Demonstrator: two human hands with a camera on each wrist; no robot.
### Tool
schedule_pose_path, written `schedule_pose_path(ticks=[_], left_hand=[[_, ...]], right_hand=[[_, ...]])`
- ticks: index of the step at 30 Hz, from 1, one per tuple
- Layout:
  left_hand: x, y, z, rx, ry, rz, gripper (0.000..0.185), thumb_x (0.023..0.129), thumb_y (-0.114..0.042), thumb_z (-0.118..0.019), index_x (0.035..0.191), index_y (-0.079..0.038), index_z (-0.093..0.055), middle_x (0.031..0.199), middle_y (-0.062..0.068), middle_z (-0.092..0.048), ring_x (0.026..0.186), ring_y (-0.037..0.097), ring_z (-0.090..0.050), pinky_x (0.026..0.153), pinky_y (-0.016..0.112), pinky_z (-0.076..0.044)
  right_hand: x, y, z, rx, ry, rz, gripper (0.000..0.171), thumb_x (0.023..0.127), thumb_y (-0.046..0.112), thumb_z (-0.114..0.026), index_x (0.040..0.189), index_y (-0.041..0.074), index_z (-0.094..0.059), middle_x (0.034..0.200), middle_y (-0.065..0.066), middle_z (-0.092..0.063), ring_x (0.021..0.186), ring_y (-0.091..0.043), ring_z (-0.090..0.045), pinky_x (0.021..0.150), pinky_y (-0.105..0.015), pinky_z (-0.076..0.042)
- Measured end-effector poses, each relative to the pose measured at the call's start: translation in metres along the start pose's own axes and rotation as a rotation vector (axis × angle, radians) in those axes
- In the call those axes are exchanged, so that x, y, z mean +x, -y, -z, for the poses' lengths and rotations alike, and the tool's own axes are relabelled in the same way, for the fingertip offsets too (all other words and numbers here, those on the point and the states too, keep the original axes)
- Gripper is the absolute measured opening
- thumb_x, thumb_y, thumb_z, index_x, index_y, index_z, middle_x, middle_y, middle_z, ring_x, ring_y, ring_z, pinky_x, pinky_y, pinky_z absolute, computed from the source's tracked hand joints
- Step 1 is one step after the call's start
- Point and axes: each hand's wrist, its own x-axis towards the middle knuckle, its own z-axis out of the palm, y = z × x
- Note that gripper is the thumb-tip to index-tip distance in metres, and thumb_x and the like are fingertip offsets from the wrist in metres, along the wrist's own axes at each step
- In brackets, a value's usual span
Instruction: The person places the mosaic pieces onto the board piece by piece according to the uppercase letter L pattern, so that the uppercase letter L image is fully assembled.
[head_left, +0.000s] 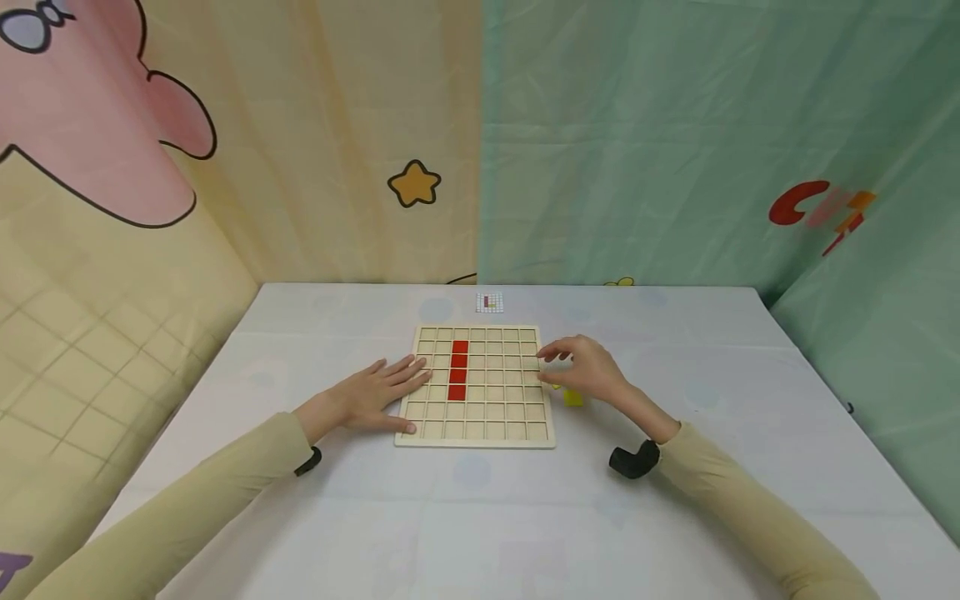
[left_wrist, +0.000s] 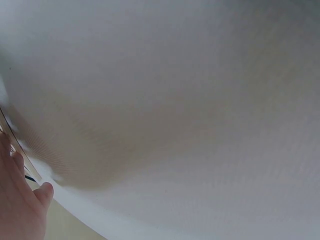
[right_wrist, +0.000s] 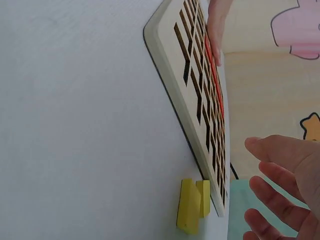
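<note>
A light wooden grid board (head_left: 495,444) lies flat on the table, with a column of red cells (head_left: 458,371) left of its middle. My left hand (head_left: 378,396) rests on the board's left edge, fingers spread and thumb near the lower corner. At the right edge hovers my right hand (head_left: 588,367), thumb and fingers apart, with nothing seen between them. Below it sit two yellow blocks (right_wrist: 188,206), close beside the board's edge; the hand partly covers them in the head view. In the right wrist view the thumb and fingers (right_wrist: 272,187) are loosely bent.
Behind the board lies a small card (head_left: 490,302) printed with a grid and coloured cells. A pale cloth covers the table (head_left: 480,533). Patterned curtains (head_left: 637,150) hang along the back and both sides. Dark bands (head_left: 634,460) are worn at the wrists.
</note>
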Motion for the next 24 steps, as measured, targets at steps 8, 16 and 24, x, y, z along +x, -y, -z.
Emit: schedule_pose_path(ticks=[8, 16, 24], left_hand=[[0.001, 0.0, 0.0, 0.005, 0.014, 0.016, 0.091, 0.086, -0.072, -0.046, 0.156, -0.022, -0.013, 0.164, 0.003, -0.007, 0.151, 0.027, -0.006, 0.119, 0.057, -0.01], [0.0, -0.001, 0.003, 0.028, 0.001, 0.0, 0.09, 0.087, -0.07, -0.045, 0.156, -0.02, -0.015, 0.163, 0.005, -0.009, 0.151, 0.029, -0.007, 0.118, 0.058, -0.011], [0.0, 0.0, 0.001, 0.039, -0.003, -0.008, 0.088, 0.089, -0.068, -0.044, 0.156, -0.02, -0.015, 0.163, 0.006, -0.009, 0.151, 0.029, -0.008, 0.118, 0.057, -0.012]], right_hand=[[-0.013, -0.022, 0.008, -0.002, 0.005, 0.0, 0.032, 0.076, 0.026, -0.081, 0.102, 0.011, -0.074, 0.094, -0.004, -0.073, 0.088, -0.023, -0.063, 0.077, -0.038, -0.05], [-0.026, -0.036, 0.013, -0.026, 0.054, -0.017, 0.032, 0.075, 0.028, -0.081, 0.102, 0.011, -0.075, 0.094, -0.002, -0.073, 0.086, -0.019, -0.062, 0.077, -0.034, -0.05], [-0.037, -0.047, 0.015, -0.024, 0.079, 0.007, 0.033, 0.075, 0.028, -0.082, 0.102, 0.01, -0.075, 0.095, -0.002, -0.074, 0.082, -0.014, -0.062, 0.071, -0.026, -0.05]])
